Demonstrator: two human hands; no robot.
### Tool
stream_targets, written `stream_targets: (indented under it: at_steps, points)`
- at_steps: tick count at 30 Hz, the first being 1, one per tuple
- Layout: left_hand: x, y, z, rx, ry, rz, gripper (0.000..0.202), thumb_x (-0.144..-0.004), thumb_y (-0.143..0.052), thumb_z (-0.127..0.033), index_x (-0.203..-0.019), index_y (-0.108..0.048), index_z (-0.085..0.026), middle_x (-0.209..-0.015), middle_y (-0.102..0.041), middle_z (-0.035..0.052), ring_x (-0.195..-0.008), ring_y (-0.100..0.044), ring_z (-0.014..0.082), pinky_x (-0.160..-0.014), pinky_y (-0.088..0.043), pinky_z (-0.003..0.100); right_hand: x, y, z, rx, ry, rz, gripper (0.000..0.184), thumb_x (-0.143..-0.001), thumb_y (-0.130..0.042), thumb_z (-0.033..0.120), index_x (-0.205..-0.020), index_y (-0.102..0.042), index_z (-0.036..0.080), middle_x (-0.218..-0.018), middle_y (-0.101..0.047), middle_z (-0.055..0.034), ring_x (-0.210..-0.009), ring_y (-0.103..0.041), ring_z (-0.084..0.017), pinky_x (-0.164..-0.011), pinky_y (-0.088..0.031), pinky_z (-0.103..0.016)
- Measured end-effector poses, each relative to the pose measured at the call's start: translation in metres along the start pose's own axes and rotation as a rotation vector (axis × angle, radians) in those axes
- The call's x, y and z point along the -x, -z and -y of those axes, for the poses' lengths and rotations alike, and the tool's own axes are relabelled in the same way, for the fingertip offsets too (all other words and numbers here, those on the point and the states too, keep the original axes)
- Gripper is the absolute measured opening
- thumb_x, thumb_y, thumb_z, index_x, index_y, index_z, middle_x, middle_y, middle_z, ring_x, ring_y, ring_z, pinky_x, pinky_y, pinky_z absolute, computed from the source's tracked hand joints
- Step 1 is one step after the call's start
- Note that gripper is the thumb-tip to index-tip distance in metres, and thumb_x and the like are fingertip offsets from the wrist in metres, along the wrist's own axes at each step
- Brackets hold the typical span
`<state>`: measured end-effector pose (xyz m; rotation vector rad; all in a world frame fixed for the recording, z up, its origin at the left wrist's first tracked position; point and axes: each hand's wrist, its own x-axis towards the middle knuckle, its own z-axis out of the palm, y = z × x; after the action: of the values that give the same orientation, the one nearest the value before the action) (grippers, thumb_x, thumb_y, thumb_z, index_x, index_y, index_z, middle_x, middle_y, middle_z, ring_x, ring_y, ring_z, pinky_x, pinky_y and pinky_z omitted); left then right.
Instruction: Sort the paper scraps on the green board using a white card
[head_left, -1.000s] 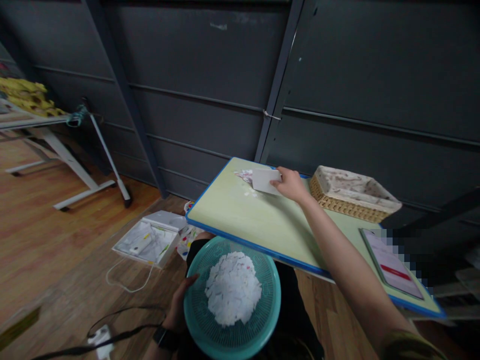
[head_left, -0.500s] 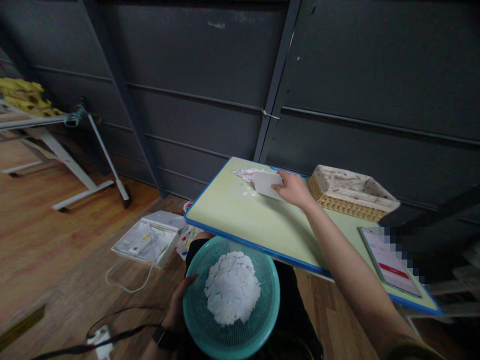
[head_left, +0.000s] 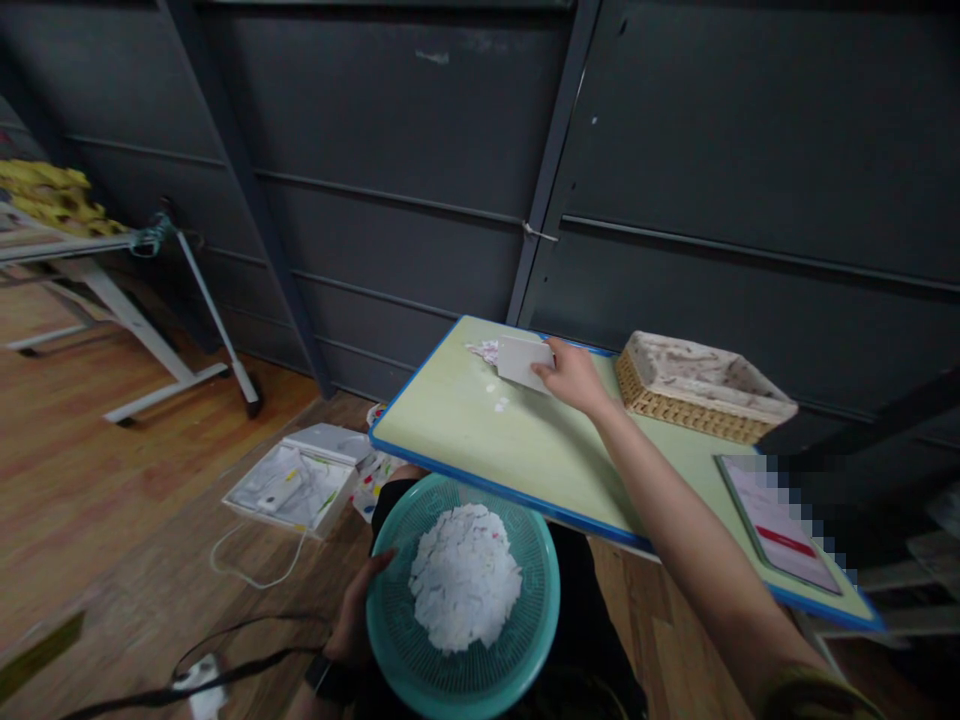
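My right hand [head_left: 571,374] reaches across the pale green board [head_left: 525,450] and is closed on a white card [head_left: 519,360], whose edge rests on the board beside a small heap of paper scraps [head_left: 486,351] at the far corner. A few loose scraps [head_left: 499,404] lie nearer me. My left hand [head_left: 358,620] grips the rim of a teal mesh basket [head_left: 540,610] held below the board's near edge; a pile of white paper bits [head_left: 465,576] fills its middle. A dark watch is on that wrist.
A wicker basket [head_left: 701,396] stands at the board's far right, a tablet [head_left: 780,520] lies near the right end. On the wooden floor are a white tray with papers [head_left: 296,480], cables [head_left: 247,570] and a white metal stand [head_left: 180,340]. A dark panelled wall is behind.
My right hand and the white card have shifted slightly left toward the far corner, leaving a few scraps behind on the board. The teal basket and left hand stay in place.
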<state>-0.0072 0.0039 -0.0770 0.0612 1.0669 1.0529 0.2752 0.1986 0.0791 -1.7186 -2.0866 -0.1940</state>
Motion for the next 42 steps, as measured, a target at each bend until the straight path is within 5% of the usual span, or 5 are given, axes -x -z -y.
stream_targets:
  at_steps: [10,14,19,29,42]
  points:
    - [0.012,-0.013,-0.007,-0.018,-0.062,-0.091,0.012,-0.06,-0.07,-0.013,-0.054,-0.064,-0.021,-0.05,-0.071,-0.0031,-0.094,-0.069,0.0315,-0.084,-0.056,0.035,0.001,0.001,0.0,-0.105,0.008,0.036,0.03,-0.075,-0.055,0.027,-0.101,-0.061,0.015,-0.091,-0.068,-0.0091,-0.075,-0.058,-0.021,-0.068,-0.039,-0.027]
    - [0.011,-0.013,-0.008,-0.018,-0.029,-0.032,0.001,-0.063,-0.069,-0.02,-0.064,-0.069,-0.02,-0.057,-0.074,-0.0002,-0.103,-0.064,0.0352,-0.089,-0.053,0.043,0.001,0.001,-0.001,-0.108,-0.004,0.011,0.028,-0.075,-0.054,0.027,-0.099,-0.061,0.015,-0.089,-0.067,-0.0094,-0.074,-0.057,-0.02,-0.067,-0.039,-0.027]
    - [0.007,-0.009,-0.005,-0.012,-0.005,-0.054,0.021,-0.06,-0.07,-0.022,-0.081,-0.071,-0.019,-0.068,-0.077,0.0031,-0.11,-0.059,0.0392,-0.091,-0.051,0.047,0.006,0.007,-0.005,-0.201,0.043,0.037,0.024,-0.072,-0.055,0.03,-0.089,-0.063,0.015,-0.08,-0.066,-0.0063,-0.067,-0.054,-0.018,-0.062,-0.037,-0.026]
    - [0.005,-0.005,-0.003,-0.024,0.0,-0.026,0.005,-0.065,-0.068,-0.018,-0.06,-0.067,-0.017,-0.05,-0.071,-0.0003,-0.09,-0.069,0.0338,-0.08,-0.056,0.04,0.02,0.011,-0.047,-0.216,-0.163,-0.068,0.025,-0.073,-0.056,0.037,-0.083,-0.063,0.014,-0.072,-0.065,-0.0055,-0.06,-0.052,-0.017,-0.055,-0.037,-0.026]
    - [0.0,-0.002,-0.001,-0.043,-0.03,0.025,0.006,-0.065,-0.069,-0.017,-0.06,-0.067,-0.018,-0.054,-0.073,-0.0021,-0.08,-0.072,0.0313,-0.074,-0.058,0.038,0.024,0.003,-0.037,-0.188,-0.115,-0.036,0.02,-0.073,-0.055,0.034,-0.076,-0.061,0.015,-0.074,-0.064,-0.007,-0.064,-0.053,-0.018,-0.059,-0.036,-0.026]
